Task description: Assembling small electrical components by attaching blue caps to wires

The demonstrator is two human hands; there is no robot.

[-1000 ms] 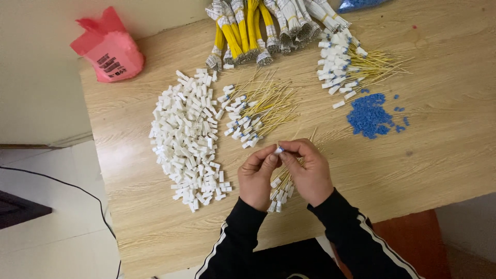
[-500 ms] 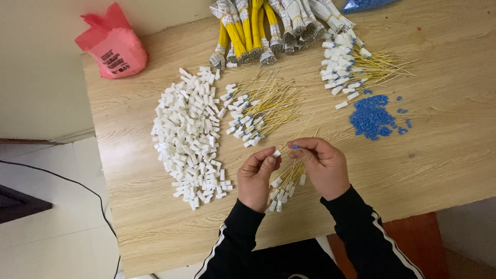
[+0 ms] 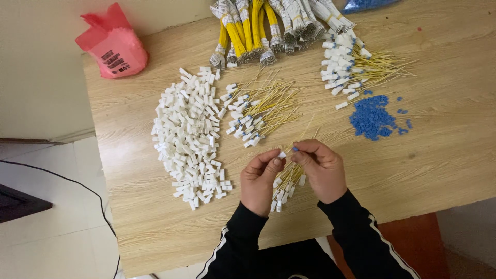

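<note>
My left hand pinches a small white connector on a thin yellow wire over the wooden table. My right hand is close against it, with a tiny blue piece between its fingertips, right beside the connector. Under both hands lies a small bunch of yellow wires with white connectors. A big pile of loose white connectors lies to the left. A heap of blue pieces sits to the right.
Two more groups of wired connectors lie at the middle and back right. Bundled yellow and white wires rest at the far edge. A pink plastic bag stands at the back left corner. A black cable crosses the floor.
My right hand went out to the right and came back holding a blue piece. It now meets the connector in my left hand. The camera view shifted slightly.
</note>
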